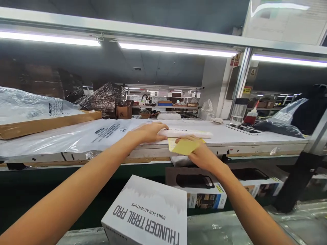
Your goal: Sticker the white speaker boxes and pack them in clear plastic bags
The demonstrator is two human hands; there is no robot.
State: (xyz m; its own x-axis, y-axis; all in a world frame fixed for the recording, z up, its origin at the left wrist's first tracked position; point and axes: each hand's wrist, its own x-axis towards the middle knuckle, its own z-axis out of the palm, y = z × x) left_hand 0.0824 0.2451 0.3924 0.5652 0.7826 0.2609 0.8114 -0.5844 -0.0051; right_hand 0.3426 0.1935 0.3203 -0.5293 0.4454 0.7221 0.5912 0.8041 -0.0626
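Note:
My left hand (pixel 150 132) is closed over the left end of a long white packet (pixel 187 133) with handwriting along it, lying at the shelf's front edge. Some of its fingers are hidden. My right hand (pixel 200 153) grips a yellow sheet of paper (pixel 184 146), which hangs over the shelf edge just in front of the packet. Left of my left hand lies a clear plastic bag (pixel 102 134) with a printed caution text. Below my hands stands a white box (pixel 150 204) printed "Thunder Trail Pro".
A cardboard tray (pixel 51 124) with plastic bags is at the left. To the right are a phone-like device (pixel 244 129), a red bottle (pixel 251 116) and a clear container (pixel 238 111). Printed boxes (pixel 196 185) stand under the shelf (pixel 258 138). A metal post (pixel 241 80) rises at the right.

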